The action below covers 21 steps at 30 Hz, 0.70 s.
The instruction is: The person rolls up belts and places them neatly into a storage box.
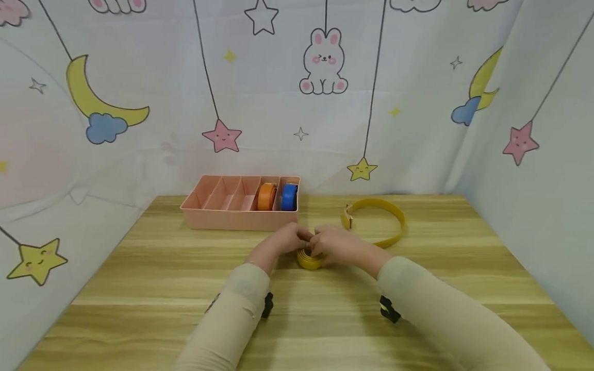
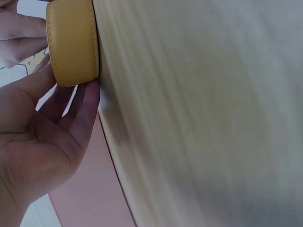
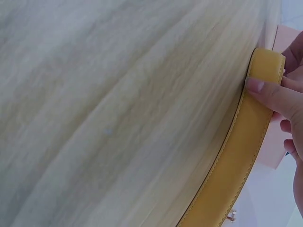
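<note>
A yellow belt [image 1: 309, 261] stands on its edge on the table, one end wound into a coil. From the coil its loose length curves out to the right and back to a metal buckle [image 1: 348, 217]. My left hand [image 1: 289, 239] grips the coil from its left side, thumb and fingers around it in the left wrist view. Opposite it, my right hand [image 1: 342, 246] pinches the belt where it meets the coil. In the right wrist view the thumb [image 3: 267, 92] presses on the strap's stitched outer face.
Behind the hands stands a pink divided box [image 1: 232, 220]. Its two rightmost compartments hold a coiled orange belt [image 1: 266, 197] and a coiled blue belt [image 1: 289, 197]. A printed white curtain [image 1: 278, 103] borders the wood-grain table [image 1: 139, 288] at the back and sides.
</note>
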Tool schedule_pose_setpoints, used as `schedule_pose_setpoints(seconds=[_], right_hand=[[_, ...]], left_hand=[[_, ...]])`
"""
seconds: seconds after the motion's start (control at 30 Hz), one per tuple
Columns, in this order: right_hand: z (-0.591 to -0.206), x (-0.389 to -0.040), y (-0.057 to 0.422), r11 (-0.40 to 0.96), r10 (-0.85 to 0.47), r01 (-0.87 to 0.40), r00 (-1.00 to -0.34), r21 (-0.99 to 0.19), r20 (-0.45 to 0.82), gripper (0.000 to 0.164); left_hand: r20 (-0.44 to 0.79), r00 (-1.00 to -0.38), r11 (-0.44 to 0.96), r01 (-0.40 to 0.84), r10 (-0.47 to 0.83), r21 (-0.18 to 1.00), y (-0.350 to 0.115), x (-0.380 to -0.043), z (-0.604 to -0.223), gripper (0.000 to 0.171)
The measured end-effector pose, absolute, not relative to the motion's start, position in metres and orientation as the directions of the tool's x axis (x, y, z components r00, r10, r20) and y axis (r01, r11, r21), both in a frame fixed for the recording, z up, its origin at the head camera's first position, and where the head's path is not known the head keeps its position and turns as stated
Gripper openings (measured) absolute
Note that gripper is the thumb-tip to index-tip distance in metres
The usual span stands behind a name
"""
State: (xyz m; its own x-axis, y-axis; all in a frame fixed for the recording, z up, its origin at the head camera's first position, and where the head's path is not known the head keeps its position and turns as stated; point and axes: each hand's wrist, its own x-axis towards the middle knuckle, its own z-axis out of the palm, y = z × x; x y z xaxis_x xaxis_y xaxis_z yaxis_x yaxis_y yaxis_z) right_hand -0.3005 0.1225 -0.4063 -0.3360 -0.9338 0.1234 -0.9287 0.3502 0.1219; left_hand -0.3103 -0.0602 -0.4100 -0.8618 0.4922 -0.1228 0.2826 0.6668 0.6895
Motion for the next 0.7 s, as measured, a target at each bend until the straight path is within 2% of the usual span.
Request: schedule_pose_setpoints(seconds=[0.13,0.3,0.5,0.7], right_hand=[[-0.404,-0.301,0.113,0.398,-0.917,-0.911,-0.390,0.113,0.087,0.014],[-0.405,-0.300,0.105,0.462,-0.886,-0.880,-0.453,0.109,0.101,0.018],[-0.410,-0.294,0.101,0.565,-0.825,-0.820,-0.558,0.094,0.092,0.027],[-0.410,-0.288,0.103,0.604,-0.797,-0.789,-0.594,0.113,0.106,0.031]], left_hand=[[-0.110,-0.902,0.686,0.233,0.417,0.689,-0.061,-0.309,-0.411,0.025],[-0.093,-0.907,0.690,0.243,0.412,0.682,-0.057,-0.307,-0.411,0.024],[-0.159,-0.932,0.697,0.123,0.326,0.707,-0.055,-0.301,-0.414,0.036],[-0.124,-0.938,0.715,0.158,0.325,0.681,-0.048,-0.301,-0.417,0.027]])
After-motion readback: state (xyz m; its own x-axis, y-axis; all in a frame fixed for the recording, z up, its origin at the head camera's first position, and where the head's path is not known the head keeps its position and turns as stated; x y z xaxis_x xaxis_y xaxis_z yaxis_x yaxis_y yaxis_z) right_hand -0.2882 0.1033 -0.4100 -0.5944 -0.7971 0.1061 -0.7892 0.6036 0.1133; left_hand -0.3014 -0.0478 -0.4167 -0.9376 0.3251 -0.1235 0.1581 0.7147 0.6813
